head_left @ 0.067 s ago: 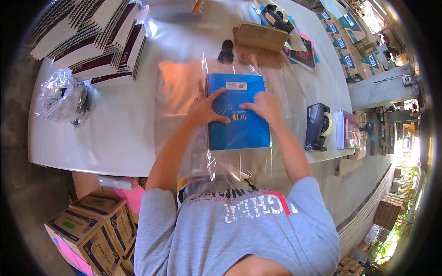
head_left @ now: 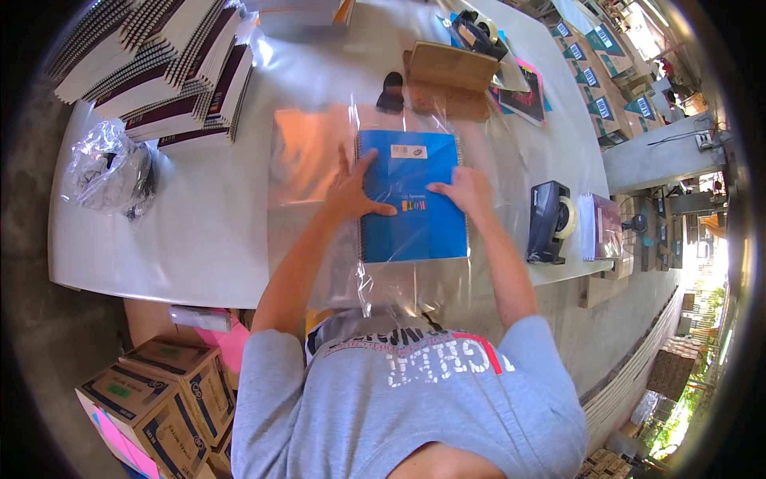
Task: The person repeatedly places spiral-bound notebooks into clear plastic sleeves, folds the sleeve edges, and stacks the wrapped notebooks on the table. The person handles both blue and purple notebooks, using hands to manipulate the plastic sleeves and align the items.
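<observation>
A blue spiral notebook (head_left: 415,235) lies on the table in front of me, with wire coil along its left edge and a white label near its top. Clear plastic film (head_left: 307,231) spreads around it and shines in creases; whether it also covers the notebook I cannot tell. Across the left edge rests my left hand (head_left: 355,191), fingers spread, thumb and forefinger on the cover. At the right edge, my right hand (head_left: 469,191) has its thumb on the cover and its other fingers curled at the side, partly hidden.
Spiral notebooks (head_left: 171,80) are piled at the far left, above crumpled clear plastic (head_left: 112,172). A black tape dispenser (head_left: 546,223) and a maroon notebook (head_left: 606,227) stand at the right. A wooden block (head_left: 451,68) lies beyond my hands. Cartons (head_left: 152,399) sit below the table, left.
My right hand has slid slightly right and down, from over the cover toward the notebook's right edge. The left forefinger has drawn back a little toward the coil.
</observation>
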